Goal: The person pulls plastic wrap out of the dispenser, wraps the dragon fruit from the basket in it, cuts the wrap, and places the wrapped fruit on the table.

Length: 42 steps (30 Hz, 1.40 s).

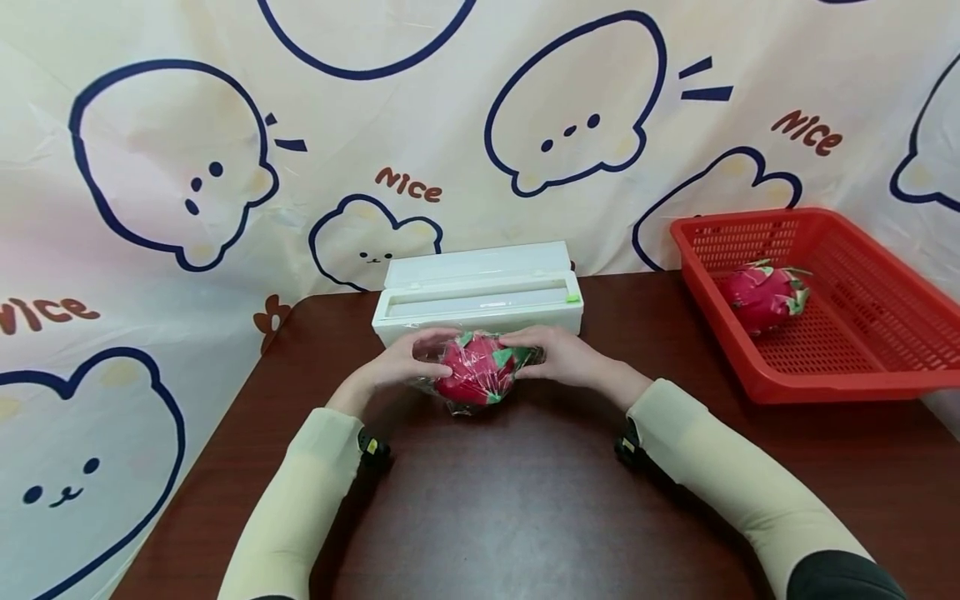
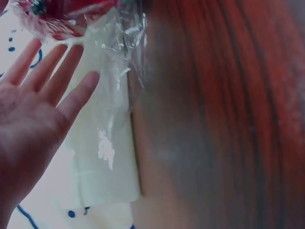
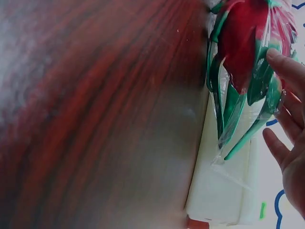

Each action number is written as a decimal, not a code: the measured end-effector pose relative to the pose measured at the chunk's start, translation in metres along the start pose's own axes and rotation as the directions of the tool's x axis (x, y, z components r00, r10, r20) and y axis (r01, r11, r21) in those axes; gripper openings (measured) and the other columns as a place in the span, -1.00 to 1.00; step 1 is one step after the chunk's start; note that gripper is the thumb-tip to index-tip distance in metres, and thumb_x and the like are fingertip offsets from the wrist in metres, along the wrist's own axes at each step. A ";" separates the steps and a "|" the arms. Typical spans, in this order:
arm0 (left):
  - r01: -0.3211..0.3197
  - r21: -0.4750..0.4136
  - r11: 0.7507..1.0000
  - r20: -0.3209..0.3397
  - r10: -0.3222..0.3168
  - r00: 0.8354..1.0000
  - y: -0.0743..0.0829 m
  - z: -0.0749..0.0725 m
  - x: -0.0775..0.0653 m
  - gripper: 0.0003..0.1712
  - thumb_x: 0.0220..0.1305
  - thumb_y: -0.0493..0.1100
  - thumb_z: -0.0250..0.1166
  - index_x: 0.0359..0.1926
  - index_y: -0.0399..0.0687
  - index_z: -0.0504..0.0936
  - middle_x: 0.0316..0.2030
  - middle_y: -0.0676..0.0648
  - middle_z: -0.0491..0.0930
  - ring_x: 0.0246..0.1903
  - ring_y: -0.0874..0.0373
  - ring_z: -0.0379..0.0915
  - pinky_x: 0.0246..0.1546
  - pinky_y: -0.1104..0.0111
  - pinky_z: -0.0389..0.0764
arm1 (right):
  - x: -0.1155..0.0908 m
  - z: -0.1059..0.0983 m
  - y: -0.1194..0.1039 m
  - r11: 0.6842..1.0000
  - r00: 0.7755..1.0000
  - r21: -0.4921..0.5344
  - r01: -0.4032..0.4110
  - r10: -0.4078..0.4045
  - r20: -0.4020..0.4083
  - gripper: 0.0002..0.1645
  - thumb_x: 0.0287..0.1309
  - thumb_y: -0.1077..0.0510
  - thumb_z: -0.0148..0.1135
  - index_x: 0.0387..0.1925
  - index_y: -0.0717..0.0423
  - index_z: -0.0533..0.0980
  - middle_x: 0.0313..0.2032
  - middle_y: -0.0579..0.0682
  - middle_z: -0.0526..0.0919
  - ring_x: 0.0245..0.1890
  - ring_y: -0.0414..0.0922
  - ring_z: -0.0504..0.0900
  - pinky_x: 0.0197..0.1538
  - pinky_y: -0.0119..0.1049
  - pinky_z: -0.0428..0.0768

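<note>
Film-wrapped dragon fruit [image 1: 474,371] between the hands, above the desk [image 1: 525,508], just in front of the white box [image 1: 480,318]. On my feed, left hand [image 1: 396,360] spread at the film; right hand [image 1: 564,357] loosely extended, touching green leaves [image 3: 259,76].

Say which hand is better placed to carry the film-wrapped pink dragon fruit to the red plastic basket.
Right, I'd judge: the right hand is at the side of the wrapped fruit nearer the basket; the left hand is at the opposite side.
</note>
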<state>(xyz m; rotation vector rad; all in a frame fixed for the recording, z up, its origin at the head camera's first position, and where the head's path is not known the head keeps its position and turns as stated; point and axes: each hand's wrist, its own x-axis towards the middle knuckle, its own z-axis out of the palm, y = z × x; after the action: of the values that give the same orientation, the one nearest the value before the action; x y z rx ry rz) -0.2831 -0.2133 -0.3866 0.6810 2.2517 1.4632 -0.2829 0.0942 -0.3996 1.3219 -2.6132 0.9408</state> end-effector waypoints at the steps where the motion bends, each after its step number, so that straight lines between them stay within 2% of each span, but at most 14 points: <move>1: -0.027 0.018 0.999 -0.038 0.027 0.999 0.002 0.001 -0.003 -0.31 0.23 -0.15 0.35 0.36 -0.08 0.36 0.29 -0.19 0.37 0.27 -0.16 0.25 0.12 -0.03 0.43 | 0.001 -0.001 0.000 1.000 1.000 -0.001 0.002 -0.002 0.002 -0.33 -0.01 0.16 0.50 0.20 0.11 0.53 0.12 0.12 0.58 0.14 0.01 0.53 0.16 -0.10 0.48; 4: -0.127 0.133 0.983 -0.127 0.144 0.981 0.010 0.009 -0.014 -0.35 0.24 -0.07 0.36 0.33 -0.03 0.41 0.30 -0.12 0.37 0.28 -0.13 0.24 0.14 -0.12 0.38 | 0.003 -0.003 -0.001 1.000 1.000 -0.002 0.002 -0.002 0.012 -0.34 0.00 0.15 0.49 0.19 0.12 0.53 0.10 0.12 0.59 0.13 0.01 0.54 0.16 -0.11 0.48; 6: -0.195 0.270 0.943 -0.132 0.237 0.962 0.014 0.016 -0.019 -0.31 0.20 -0.02 0.41 0.33 0.01 0.42 0.33 -0.06 0.34 0.30 -0.07 0.23 0.16 -0.11 0.36 | 0.005 -0.006 -0.001 1.000 1.000 -0.005 -0.003 0.003 0.020 -0.34 0.00 0.15 0.49 0.19 0.11 0.53 0.10 0.13 0.59 0.13 0.01 0.54 0.16 -0.10 0.48; 8: -0.241 0.379 0.893 -0.095 0.297 0.950 0.016 0.023 -0.022 -0.24 0.13 -0.01 0.46 0.35 0.08 0.41 0.37 0.02 0.29 0.33 0.00 0.18 0.17 -0.04 0.38 | 0.006 -0.008 -0.002 1.000 1.000 -0.005 -0.007 0.007 0.024 -0.35 0.01 0.15 0.48 0.19 0.12 0.53 0.10 0.13 0.59 0.13 0.02 0.53 0.16 -0.10 0.47; 10: -0.255 0.433 0.865 -0.056 0.308 0.950 0.015 0.029 -0.023 -0.16 0.06 -0.02 0.51 0.37 0.16 0.38 0.40 0.08 0.22 0.33 0.05 0.16 0.12 0.04 0.45 | 0.006 -0.009 -0.002 1.000 1.000 0.001 -0.008 0.008 0.024 -0.36 0.02 0.17 0.48 0.18 0.14 0.54 0.10 0.14 0.60 0.13 0.03 0.53 0.16 -0.09 0.47; 15: -0.196 0.507 0.840 -0.040 0.250 0.967 0.010 0.035 -0.019 0.09 -0.08 -0.01 0.59 0.45 0.33 0.20 0.44 0.21 0.09 0.34 0.11 0.10 0.12 0.09 0.46 | 0.007 -0.007 0.002 1.000 1.000 0.015 0.014 -0.014 0.006 -0.39 0.03 0.18 0.47 0.17 0.16 0.55 0.08 0.14 0.60 0.11 0.04 0.53 0.16 -0.09 0.47; 18: -0.192 0.569 0.799 -0.030 0.254 0.967 0.007 0.035 -0.014 0.16 -0.13 0.03 0.61 0.47 0.33 0.13 0.44 0.17 0.07 0.35 0.10 0.09 0.17 0.07 0.41 | 0.007 -0.004 0.003 1.000 1.000 0.016 0.024 -0.024 -0.013 -0.40 0.04 0.17 0.47 0.16 0.16 0.55 0.08 0.13 0.61 0.10 0.03 0.53 0.15 -0.09 0.47; 21: -0.217 0.599 0.771 -0.021 0.286 0.958 0.007 0.034 -0.008 0.13 -0.13 0.03 0.61 0.44 0.24 0.18 0.41 0.08 0.15 0.32 0.07 0.14 0.13 0.09 0.45 | 0.007 -0.003 0.003 0.999 1.000 0.024 0.021 -0.021 -0.022 -0.41 0.06 0.16 0.46 0.16 0.15 0.55 0.08 0.11 0.61 0.09 0.02 0.53 0.14 -0.08 0.47; 23: -0.228 0.588 0.776 -0.027 0.301 0.953 0.008 0.031 -0.005 0.07 -0.13 0.00 0.61 0.41 0.19 0.24 0.36 0.04 0.23 0.28 0.05 0.20 0.08 0.10 0.50 | 0.007 -0.002 0.002 1.000 1.000 0.026 0.014 -0.013 -0.021 -0.41 0.09 0.14 0.44 0.18 0.14 0.54 0.09 0.10 0.60 0.10 0.02 0.52 0.15 -0.08 0.47; 26: -0.214 0.544 0.812 -0.051 0.286 0.957 0.010 0.027 -0.002 0.01 -0.14 -0.03 0.62 0.35 0.20 0.32 0.28 0.05 0.33 0.22 0.06 0.26 0.00 0.13 0.56 | 0.008 -0.002 0.000 1.000 1.000 0.025 -0.004 0.004 -0.007 -0.41 0.14 0.11 0.40 0.22 0.11 0.51 0.13 0.08 0.57 0.13 0.00 0.50 0.16 -0.08 0.46; 29: -0.176 0.479 0.860 -0.080 0.242 0.967 0.011 0.023 0.000 -0.03 -0.17 -0.02 0.63 0.31 0.23 0.38 0.22 0.07 0.40 0.17 0.08 0.32 -0.03 0.16 0.58 | 0.009 -0.001 -0.001 1.000 1.000 0.021 -0.017 0.017 -0.001 -0.39 0.19 0.09 0.35 0.26 0.12 0.46 0.19 0.09 0.52 0.18 -0.01 0.47 0.20 -0.08 0.43; 32: -0.123 0.431 0.894 -0.112 0.188 0.976 0.009 0.020 0.001 -0.07 -0.18 0.04 0.63 0.28 0.25 0.42 0.16 0.06 0.45 0.12 0.07 0.37 -0.06 0.19 0.59 | 0.010 0.001 -0.001 0.999 0.999 0.029 -0.046 0.046 0.001 -0.36 0.24 0.06 0.31 0.31 0.15 0.41 0.27 0.10 0.45 0.25 -0.01 0.41 0.24 -0.08 0.38; 38: -0.050 0.323 0.945 -0.162 0.108 0.981 0.003 0.017 0.001 -0.13 -0.14 0.09 0.61 0.27 0.23 0.47 0.09 0.00 0.52 0.04 0.02 0.42 -0.14 0.21 0.63 | 0.012 0.003 -0.001 0.986 0.988 0.064 -0.153 0.152 0.023 -0.32 0.30 -0.01 0.23 0.38 0.08 0.32 0.33 0.08 0.37 0.31 -0.02 0.33 0.30 -0.07 0.30; 42: -0.028 0.241 0.970 -0.161 0.069 0.984 -0.003 0.011 0.004 -0.16 -0.08 0.06 0.58 0.28 0.15 0.49 0.08 -0.05 0.55 0.04 0.01 0.44 -0.08 0.19 0.60 | 0.013 0.002 0.000 0.979 0.982 0.080 -0.187 0.186 0.019 -0.31 0.31 0.00 0.23 0.39 0.06 0.29 0.33 0.08 0.37 0.32 -0.02 0.32 0.31 -0.06 0.28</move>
<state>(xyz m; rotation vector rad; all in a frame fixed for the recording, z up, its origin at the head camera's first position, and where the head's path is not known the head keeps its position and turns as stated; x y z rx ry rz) -0.2807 -0.2041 -0.3940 0.7109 2.5881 1.3290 -0.2900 0.0839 -0.3971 1.1156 -2.7742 1.0784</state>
